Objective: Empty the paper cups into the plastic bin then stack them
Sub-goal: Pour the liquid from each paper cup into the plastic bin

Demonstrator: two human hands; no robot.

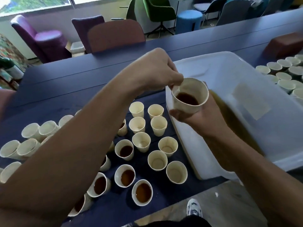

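A paper cup (186, 89) with dark liquid in its bottom is held at the near left edge of the white plastic bin (229, 74). My right hand (195, 117) grips the cup from below. My left hand (157, 69) pinches its far rim from above. The bin is tilted and holds brownish liquid (229, 115) along its near wall. On the blue table (82, 76) below stand several paper cups: empty ones (141, 142) near the bin, ones with dark liquid (142, 192) closer to me.
More empty cups (31, 130) lie and stand at the left, partly hidden by my left arm. Another group of cups (282, 76) stands right of the bin. Chairs (114, 35) line the table's far side. A shoe (194, 207) shows on the floor below.
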